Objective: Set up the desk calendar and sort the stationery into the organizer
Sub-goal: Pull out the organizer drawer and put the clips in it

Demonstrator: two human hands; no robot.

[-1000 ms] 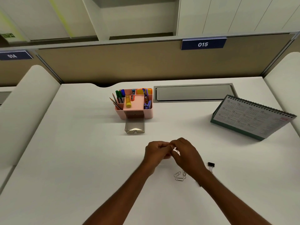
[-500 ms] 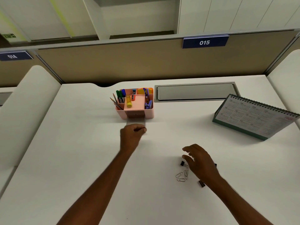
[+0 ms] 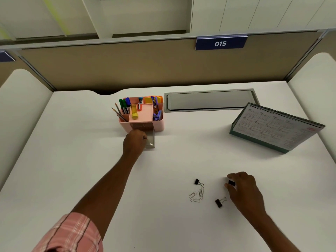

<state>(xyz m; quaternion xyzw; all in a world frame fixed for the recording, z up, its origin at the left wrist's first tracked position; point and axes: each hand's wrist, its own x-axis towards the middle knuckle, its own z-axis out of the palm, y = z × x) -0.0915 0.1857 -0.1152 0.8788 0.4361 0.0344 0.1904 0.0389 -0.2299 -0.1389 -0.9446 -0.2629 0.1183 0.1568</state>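
- On the white desk (image 3: 72, 160), head view: the pink organizer (image 3: 158, 126) stood at the back centre, pens, pencils and small tools upright in its compartments. Its clear drawer (image 3: 152, 141) was pulled out toward the person, long axis running from the organizer's front toward the near edge.
- Desk calendar (image 3: 276, 128): it stood propped and tilted at the right rear, well apart from both hands, and appeared already set up.
- Key relation: the unsorted items lay near the right forearm, namely a cluster of paper clips (image 3: 197, 195) and two loose black clips (image 3: 197, 181) (image 3: 219, 203). The drawer lay ahead and to the left of them, so each item probably had to travel forward and leftward. The right hand was much nearer the items and the left hand nearer the drawer.
- Left hand (image 3: 135, 142): it was reached forward, its fingers curled over the drawer's left side. Whether they gripped the drawer, a small item or nothing could not be told.
- Right hand (image 3: 244, 190): it was low over the desk, pinching a black binder clip (image 3: 231, 183) between thumb and fingertips, just right of the loose clips.
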